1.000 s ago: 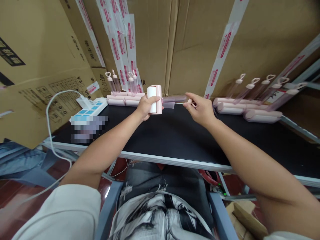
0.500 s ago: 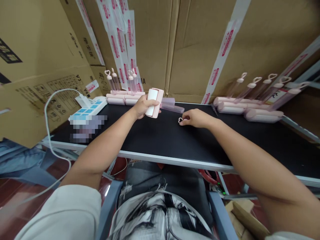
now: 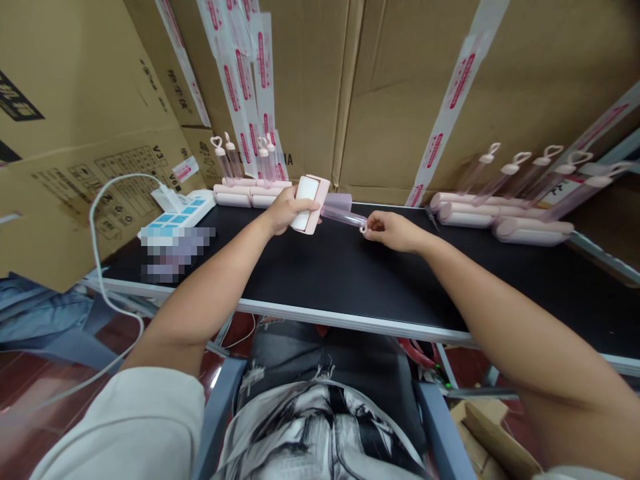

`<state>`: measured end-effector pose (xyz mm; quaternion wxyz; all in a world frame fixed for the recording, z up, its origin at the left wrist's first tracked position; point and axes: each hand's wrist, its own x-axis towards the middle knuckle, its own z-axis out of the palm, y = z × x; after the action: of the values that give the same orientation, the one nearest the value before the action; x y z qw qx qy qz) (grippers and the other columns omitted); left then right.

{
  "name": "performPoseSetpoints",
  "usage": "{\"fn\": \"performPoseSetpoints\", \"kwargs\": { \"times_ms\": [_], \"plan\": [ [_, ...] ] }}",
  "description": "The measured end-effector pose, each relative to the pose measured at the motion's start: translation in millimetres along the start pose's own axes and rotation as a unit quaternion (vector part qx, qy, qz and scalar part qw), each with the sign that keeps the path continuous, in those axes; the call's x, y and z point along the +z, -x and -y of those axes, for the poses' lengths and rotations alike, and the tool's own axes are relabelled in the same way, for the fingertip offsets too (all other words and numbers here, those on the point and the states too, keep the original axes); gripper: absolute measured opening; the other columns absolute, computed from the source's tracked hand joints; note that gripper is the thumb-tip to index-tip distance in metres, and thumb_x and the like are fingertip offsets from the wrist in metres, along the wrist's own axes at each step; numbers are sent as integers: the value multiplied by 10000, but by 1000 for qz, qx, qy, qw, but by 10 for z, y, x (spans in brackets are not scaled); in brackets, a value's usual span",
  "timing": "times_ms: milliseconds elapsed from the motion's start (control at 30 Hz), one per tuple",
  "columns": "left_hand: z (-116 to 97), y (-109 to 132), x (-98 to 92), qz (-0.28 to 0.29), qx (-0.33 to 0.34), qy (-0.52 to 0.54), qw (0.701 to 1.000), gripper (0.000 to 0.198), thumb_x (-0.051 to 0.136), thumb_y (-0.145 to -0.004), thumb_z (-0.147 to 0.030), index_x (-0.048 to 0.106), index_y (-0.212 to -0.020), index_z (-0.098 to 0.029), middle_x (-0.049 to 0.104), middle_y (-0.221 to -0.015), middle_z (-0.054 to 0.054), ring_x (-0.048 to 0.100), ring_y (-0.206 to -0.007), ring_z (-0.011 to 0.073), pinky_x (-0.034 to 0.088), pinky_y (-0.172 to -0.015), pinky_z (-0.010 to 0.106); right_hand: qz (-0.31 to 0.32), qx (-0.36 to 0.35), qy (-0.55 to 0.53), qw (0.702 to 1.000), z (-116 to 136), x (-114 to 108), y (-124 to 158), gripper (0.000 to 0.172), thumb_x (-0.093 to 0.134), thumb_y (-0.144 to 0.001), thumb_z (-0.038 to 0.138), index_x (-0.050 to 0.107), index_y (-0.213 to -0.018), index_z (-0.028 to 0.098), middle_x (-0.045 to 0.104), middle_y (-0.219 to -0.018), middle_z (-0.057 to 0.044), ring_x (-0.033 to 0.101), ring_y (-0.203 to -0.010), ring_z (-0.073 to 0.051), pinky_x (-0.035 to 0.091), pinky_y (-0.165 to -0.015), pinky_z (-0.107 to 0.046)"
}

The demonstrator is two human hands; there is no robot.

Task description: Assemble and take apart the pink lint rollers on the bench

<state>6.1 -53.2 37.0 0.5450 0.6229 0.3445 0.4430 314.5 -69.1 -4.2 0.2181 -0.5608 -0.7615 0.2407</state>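
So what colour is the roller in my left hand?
The roller is white, in a pale pink casing; the head view shows it best.

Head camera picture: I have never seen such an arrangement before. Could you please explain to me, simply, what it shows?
There is no machine here. You see a person's two bare hands, through a camera worn on the head, looking forward and down. The left hand holds a pink-and-white piece, from which a clear pinkish tube points toward the right hand. The right fingers pinch a small pink loop piece at the tube's far end. Along the back of the black table lie similar pink pieces with upright handles, one group on the left, another on the right. A white power strip is at the left; something beside it is pixelated.
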Motion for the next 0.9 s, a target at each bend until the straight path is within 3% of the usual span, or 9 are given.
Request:
{"fn": "performPoseSetpoints", "kwargs": {
  "times_ms": [100,233,500,633,700,800,900],
  "plan": [
    [22,-13,-15,-10,1,-4,1000,571,886,-587,-339,592,-1042,-162,738,-826,24,758,-687,246,670,-809,561,-32,-6,90,995,18,30,-17,38,763,-908,247,738,-906,218,779,-936,-37,682,-863,-205,468,-800,-320],
    [35,-25,-17,-17,11,-3,1000,554,880,-596,-339,591,-1035,-163,725,-830,17,753,-677,239,669,-777,537,-44,22,125,991,55,5,-13,64,787,-922,261,754,-889,217,783,-938,-39,684,-868,-211,454,-787,-320],
    [12,7,5,-7,8,2,1000,590,894,-581,-319,598,-1062,-148,752,-832,35,757,-669,245,658,-726,473,-69,53,141,986,89,6,-26,278,875,-875,319,646,-753,219,724,-799,-17,633,-747,-191,414,-696,-312],
    [7,9,9,-10,6,1,1000,590,895,-577,-315,602,-1060,-146,753,-836,32,757,-664,246,655,-706,459,-80,27,118,989,88,77,-37,99,803,-882,204,711,-917,209,760,-889,-24,660,-804,-191,442,-737,-298],
    [4,6,9,-9,5,-1,1000,584,890,-584,-317,604,-1063,-147,752,-837,31,757,-667,244,658,-714,463,-88,2,111,990,71,103,-50,98,718,-918,167,748,-1007,197,780,-968,-50,676,-849,-195,458,-777,-301],
    [5,5,9,-6,8,1,1000,578,897,-583,-305,602,-1055,-147,753,-838,34,756,-680,236,666,-743,471,-103,-19,109,989,37,111,-74,81,685,-925,206,763,-941,190,787,-989,-72,680,-860,-206,463,-792,-316],
    [17,5,9,-4,7,-1,1000,581,900,-586,-304,602,-1062,-151,750,-850,36,753,-693,234,670,-772,492,-119,3,77,990,22,98,-82,77,756,-869,280,742,-885,206,784,-912,-43,687,-837,-212,472,-781,-319]
  ]
}}
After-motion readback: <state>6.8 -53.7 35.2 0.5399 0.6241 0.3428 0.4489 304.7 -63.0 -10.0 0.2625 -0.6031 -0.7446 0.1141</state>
